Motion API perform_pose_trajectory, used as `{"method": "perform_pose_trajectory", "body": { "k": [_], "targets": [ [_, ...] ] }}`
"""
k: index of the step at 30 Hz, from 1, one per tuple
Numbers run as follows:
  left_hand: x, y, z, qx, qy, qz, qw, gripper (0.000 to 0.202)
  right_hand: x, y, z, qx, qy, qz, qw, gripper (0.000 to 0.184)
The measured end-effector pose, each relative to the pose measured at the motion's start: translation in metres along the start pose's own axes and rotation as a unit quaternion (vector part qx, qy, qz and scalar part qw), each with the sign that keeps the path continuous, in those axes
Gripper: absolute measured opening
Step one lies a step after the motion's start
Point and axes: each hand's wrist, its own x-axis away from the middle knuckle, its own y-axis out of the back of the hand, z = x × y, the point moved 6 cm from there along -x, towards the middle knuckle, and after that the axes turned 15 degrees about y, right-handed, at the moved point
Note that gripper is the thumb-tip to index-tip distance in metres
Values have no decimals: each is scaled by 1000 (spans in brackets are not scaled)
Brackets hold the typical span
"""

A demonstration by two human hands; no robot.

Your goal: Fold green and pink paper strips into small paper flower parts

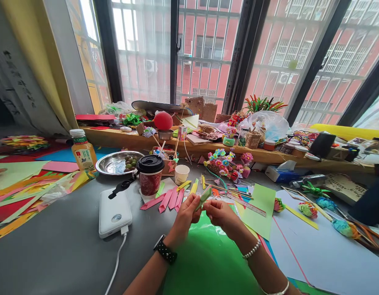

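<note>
My left hand (187, 214) and my right hand (220, 214) meet over a bright green sheet (208, 254) on the grey table. Both pinch a small folded strip of light green paper (204, 197) between fingertips, the left hand gripping its upper end, the right hand closed at its lower end. A black watch sits on my left wrist and a bead bracelet on my right. Pink paper strips (168, 200) lie just beyond my left hand. A light green paper sheet (258, 211) with a ruler (247, 205) across it lies beside my right hand.
A white power bank (114, 212) with cable lies at left. A lidded cup (150, 174), a small white cup (181, 173), a steel bowl (116, 163) and a juice bottle (83, 151) stand behind. Coloured paper sheets (26, 184) cover the left; paper flowers (226, 163) and craft clutter fill the windowsill.
</note>
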Motion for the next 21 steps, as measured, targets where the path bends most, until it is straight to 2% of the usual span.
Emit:
{"method": "perform_pose_trajectory", "body": {
  "k": [6, 12, 14, 17, 21],
  "targets": [
    [5, -9, 0, 50, 49, 72, 995, 33, 4, -1, 5, 12, 21, 65, 998, 31],
    [7, -14, 4, 28, 95, 120, 988, 30, 3, 11, 10, 112, 14, 113, 987, 32],
    [8, -16, 7, 6, 119, 144, 982, 29, 2, 12, 16, 158, 8, 176, 971, 34],
    [10, -18, 10, -20, 141, 163, 976, 28, -1, 12, 29, 228, 3, 280, 932, 31],
    [14, -22, 9, -41, 147, 187, 971, 29, -9, 18, 42, 316, -15, 346, 883, 20]
  ]
}}
